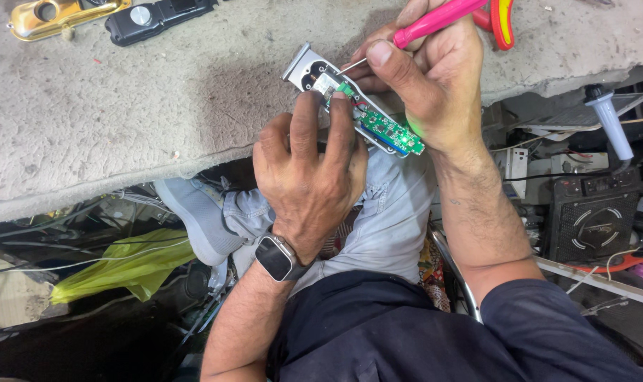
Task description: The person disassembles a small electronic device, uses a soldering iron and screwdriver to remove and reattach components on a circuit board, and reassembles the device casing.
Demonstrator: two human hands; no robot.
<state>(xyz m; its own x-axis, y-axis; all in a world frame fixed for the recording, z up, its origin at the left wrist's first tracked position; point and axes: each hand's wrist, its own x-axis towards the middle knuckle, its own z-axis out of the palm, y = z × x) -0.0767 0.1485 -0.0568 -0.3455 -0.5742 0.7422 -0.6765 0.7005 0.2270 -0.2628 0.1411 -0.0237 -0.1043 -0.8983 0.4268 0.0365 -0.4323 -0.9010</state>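
The left hand (311, 173), a smartwatch (277, 257) on its wrist, presses its curled fingers down on an opened silver hair trimmer body with a green circuit board inside (378, 127), pinning it at the edge of the worn grey stone desk (123, 106). The right hand (424, 78) is closed around a pink-handled screwdriver (434, 20), its thin metal tip touching the trimmer's inside near the head end. Farther up the desk lie a gold trimmer shell (52, 14) and a black trimmer shell (155, 18), well apart from the hands.
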